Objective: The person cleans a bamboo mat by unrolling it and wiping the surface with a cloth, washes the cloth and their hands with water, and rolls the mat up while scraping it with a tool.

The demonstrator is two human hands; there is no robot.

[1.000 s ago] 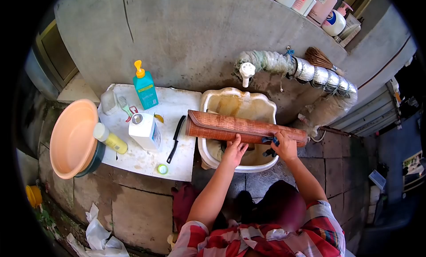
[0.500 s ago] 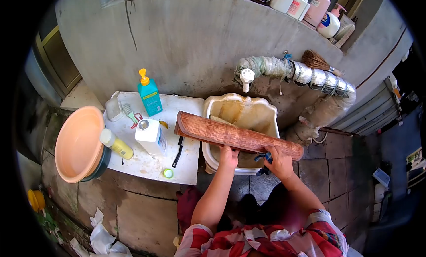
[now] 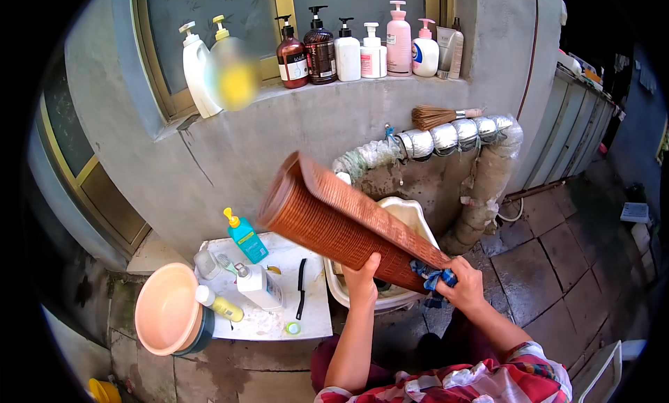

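A rolled reddish-brown woven mat (image 3: 348, 222) is held up at a slant, its open left end raised over the white basin (image 3: 411, 211). My left hand (image 3: 361, 277) is closed on the mat's lower edge near its middle, with the thumb up against it. At the mat's lower right end, my right hand (image 3: 465, 281) is closed on the roll and on a blue cloth tie (image 3: 433, 276) there. Inside the basin, much is hidden behind the mat.
Left of the basin, a white board (image 3: 313, 309) holds bottles, a black-handled knife (image 3: 301, 288) and a green lid. A peach tub (image 3: 167, 309) stands beside it. Wrapped pipes (image 3: 446, 140) and a whisk broom (image 3: 433, 116) are on the wall, below a ledge of pump bottles (image 3: 348, 55).
The mat has been lifted toward the camera, its left end tilted up. Both hands stay on it. The view has tipped up, bringing the window ledge and its bottles into sight.
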